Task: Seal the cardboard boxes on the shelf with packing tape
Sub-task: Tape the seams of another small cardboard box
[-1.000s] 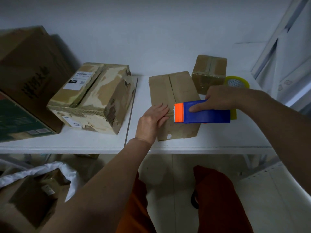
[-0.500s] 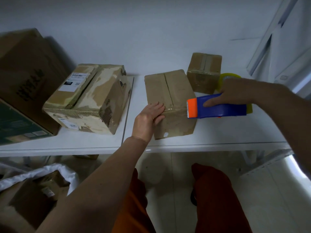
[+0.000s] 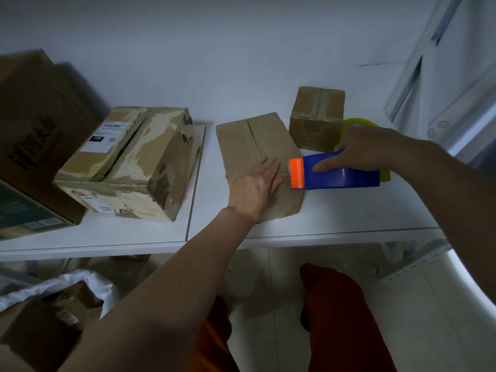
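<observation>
The left hand lies flat, fingers straight, pressing the top of the middle cardboard box on the white shelf. The right hand curls its fingers around a blue tape dispenser, whose orange end touches the middle cardboard box's right edge. Behind that box to its right stands a small taped box; to its left lies a worn labelled box.

One head-worn wide-angle view looks forward and down from close above the front edge of the shelf, facing the wall behind it. Both forearms reach in from the bottom; below the edge, the floor shows.
</observation>
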